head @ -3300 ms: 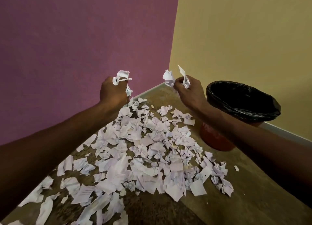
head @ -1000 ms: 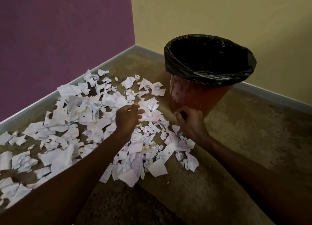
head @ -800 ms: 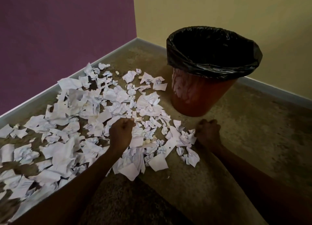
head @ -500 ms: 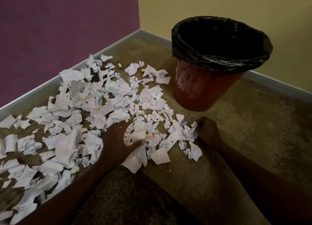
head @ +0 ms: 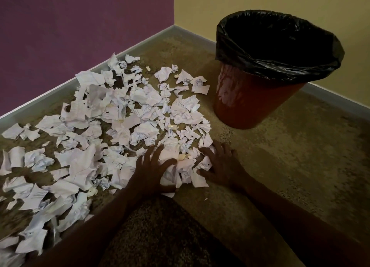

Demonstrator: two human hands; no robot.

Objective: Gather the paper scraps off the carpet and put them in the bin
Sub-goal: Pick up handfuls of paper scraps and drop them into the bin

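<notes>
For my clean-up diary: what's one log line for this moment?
left hand: open on paper scraps | right hand: open on scraps | bin: upright, beside pile | step: gathering

Both forearms stretched forward and low; left hand point(head: 150, 167) and right hand point(head: 220, 164) palm-down, fingers spread, angled toward each other.

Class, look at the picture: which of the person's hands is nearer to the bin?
Right. The right hand lies on scraps just below the bin; the left hand is further left.
</notes>
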